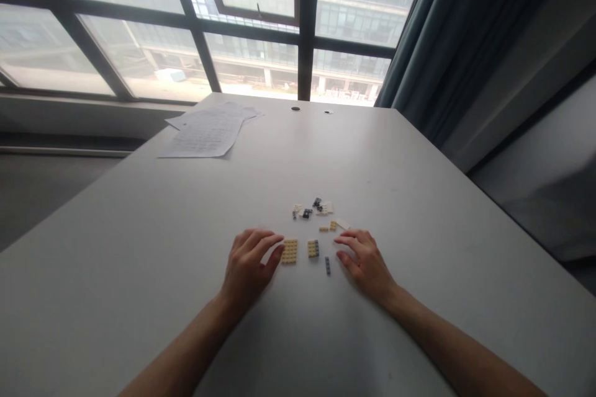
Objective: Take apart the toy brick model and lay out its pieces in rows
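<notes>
My left hand [254, 260] rests on the table with thumb and fingers apart, at the left edge of a tan studded building plate [289, 251]. Whether the fingertips touch that plate I cannot tell. To its right lies a smaller block of tan and dark grey bricks [313, 249]. A narrow dark grey brick [328, 266] lies just left of my right hand [365, 259], whose fingers are parted around nothing. Small tan pieces [328, 227] and a flat white piece [343, 224] sit just beyond the right fingertips.
Farther out on the white table [288, 173] is a loose cluster of black, white and cream bricks [311, 208]. Printed paper sheets [205, 130] lie at the far left. Two round cable holes are near the back edge, below the window. A dark curtain [447, 43] hangs at right.
</notes>
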Available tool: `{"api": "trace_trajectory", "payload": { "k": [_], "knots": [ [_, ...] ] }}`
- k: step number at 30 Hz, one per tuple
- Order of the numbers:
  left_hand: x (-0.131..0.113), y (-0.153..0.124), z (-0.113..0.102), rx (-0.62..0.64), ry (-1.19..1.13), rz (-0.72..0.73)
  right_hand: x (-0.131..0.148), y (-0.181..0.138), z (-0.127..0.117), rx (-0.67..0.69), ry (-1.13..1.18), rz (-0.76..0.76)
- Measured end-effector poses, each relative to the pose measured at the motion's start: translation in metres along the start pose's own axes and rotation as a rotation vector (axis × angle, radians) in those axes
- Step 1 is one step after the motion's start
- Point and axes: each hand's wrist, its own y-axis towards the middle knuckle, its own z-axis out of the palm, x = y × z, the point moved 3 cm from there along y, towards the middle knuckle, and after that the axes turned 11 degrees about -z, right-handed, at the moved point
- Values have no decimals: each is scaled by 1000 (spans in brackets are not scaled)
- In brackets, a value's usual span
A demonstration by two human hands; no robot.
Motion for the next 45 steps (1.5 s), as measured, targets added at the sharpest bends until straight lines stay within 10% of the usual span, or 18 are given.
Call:
{"api": "trace_trajectory", "payload": {
  "k": [16,45],
  "knots": [
    [2,-1,1,1,-42,10,-29,122,30,204,-347,242],
    [0,-1,1,31,-61,-31,-19,130,51,197,-345,174]
  ]
}}
